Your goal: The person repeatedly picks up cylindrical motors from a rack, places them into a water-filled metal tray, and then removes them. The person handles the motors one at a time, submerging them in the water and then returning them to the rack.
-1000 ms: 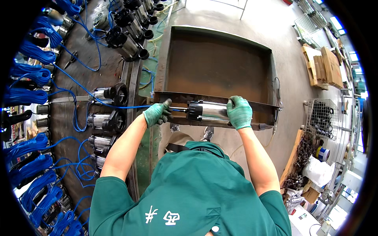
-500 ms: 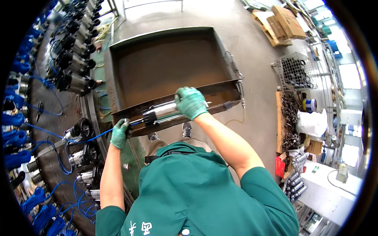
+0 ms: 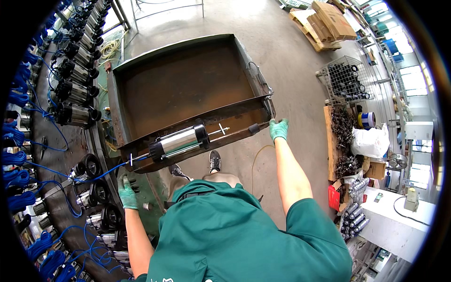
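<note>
"How will the steel cylinder (image 3: 176, 142) handle?"
"Likely heavy, stiff, slick; cradle both ends. It lies along the near side of the tank (image 3: 183, 80)."
"Grip?"
"The left hand (image 3: 127, 190) loosely spread, empty; the right hand (image 3: 279, 129) by the corner, its hold unclear."

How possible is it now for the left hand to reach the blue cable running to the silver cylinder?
Probably yes: the left hand looks empty, and the blue cable passes just ahead of it, with nothing visible between.

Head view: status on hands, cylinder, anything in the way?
Left hand empty, by near left corner of tank. Right hand at near right corner, grip unclear. Silver cylinder unheld, over tank's near section. Blue cable just beyond left hand.
</note>
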Tool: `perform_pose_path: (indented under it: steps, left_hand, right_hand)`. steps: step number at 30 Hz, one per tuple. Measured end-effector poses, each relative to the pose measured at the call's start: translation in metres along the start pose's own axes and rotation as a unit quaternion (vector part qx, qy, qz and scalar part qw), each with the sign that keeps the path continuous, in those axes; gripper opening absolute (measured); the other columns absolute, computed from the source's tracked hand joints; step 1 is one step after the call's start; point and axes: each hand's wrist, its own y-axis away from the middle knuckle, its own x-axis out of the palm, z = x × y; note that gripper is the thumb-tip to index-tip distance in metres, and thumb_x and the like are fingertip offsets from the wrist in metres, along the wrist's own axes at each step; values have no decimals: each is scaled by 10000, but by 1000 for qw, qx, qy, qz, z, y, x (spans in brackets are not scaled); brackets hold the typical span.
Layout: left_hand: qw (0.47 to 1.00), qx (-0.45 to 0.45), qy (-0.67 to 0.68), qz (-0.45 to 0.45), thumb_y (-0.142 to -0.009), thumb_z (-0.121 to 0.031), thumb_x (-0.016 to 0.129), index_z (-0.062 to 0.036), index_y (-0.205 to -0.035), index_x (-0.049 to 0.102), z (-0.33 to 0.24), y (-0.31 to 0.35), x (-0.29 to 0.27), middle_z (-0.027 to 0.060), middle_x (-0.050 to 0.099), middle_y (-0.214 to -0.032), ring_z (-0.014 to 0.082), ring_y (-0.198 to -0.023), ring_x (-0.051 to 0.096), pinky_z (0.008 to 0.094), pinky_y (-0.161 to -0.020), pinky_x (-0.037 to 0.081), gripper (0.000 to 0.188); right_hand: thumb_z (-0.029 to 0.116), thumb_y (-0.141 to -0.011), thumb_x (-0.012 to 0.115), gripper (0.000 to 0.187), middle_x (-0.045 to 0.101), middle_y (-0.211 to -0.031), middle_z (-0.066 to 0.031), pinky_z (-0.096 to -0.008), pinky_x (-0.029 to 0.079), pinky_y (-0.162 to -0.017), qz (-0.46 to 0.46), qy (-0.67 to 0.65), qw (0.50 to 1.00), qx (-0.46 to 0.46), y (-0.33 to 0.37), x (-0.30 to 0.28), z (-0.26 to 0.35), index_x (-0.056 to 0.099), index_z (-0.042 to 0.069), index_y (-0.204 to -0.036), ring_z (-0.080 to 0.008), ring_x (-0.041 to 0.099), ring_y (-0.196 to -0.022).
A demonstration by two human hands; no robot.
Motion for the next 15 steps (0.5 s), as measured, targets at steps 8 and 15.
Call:
perform_pose_path:
  steps: [8,15]
  left_hand:
    - [981,176,-36,67,-1133,-247,527,-87,-1423,562,-106,72,96,9,709,-1012,75,-764,621,229,-665,503,333]
    - [950,263,-7,169,-1105,-332,600,-92,-1520,492,-176,109,158,60,712,-1130,132,-1015,640,298,-913,533,492]
  right_hand:
    - [242,-1047,568,141,579,-768,-13,-267,331,-436,386,-453,759,263,32,-42,84,577,123,-1122,-95,396,-476]
    - [74,-1026,686,205,688,-947,-60,-312,603,-747,523,-320,766,-194,226,-76,193,579,35,-1197,-136,709,-844]
